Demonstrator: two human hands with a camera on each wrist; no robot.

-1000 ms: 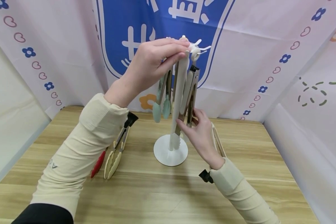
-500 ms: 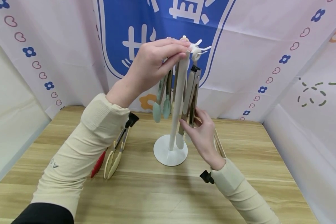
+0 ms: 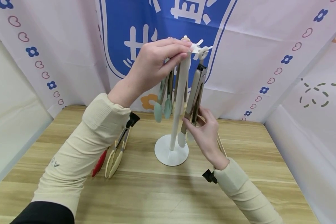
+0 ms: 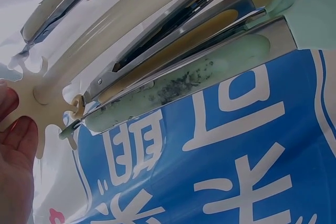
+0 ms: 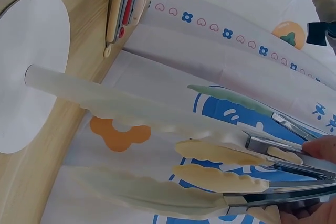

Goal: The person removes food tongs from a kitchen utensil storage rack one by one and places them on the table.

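In the head view my left hand (image 3: 162, 57) grips the top of a white stand (image 3: 179, 93), fingers on its pronged hook piece (image 4: 44, 95). My right hand (image 3: 207, 130) holds a pair of metal tongs (image 3: 194, 93) with grey handles and pale tips, thumb and fingers on either side of the arms. The tongs' hanging ring (image 3: 203, 53) is at the outer end of a hook. Pale scalloped tips (image 5: 152, 190) spread apart in the right wrist view. Mint tongs (image 3: 163, 109) and yellow tongs (image 5: 220, 166) hang on the stand's other hooks.
Yellow-tipped tongs (image 3: 114, 161) and red-tipped tongs (image 3: 100, 162) lie on the wooden table (image 3: 145, 193) at the left, partly behind the left sleeve. A light rack edge (image 3: 221, 145) shows behind the right wrist. A printed cloth (image 3: 240, 56) hangs behind the stand.
My right hand has shifted right with the grey-handled tongs, away from the post. Their ring has slid outward along the hook. The left hand keeps its hold on the stand.
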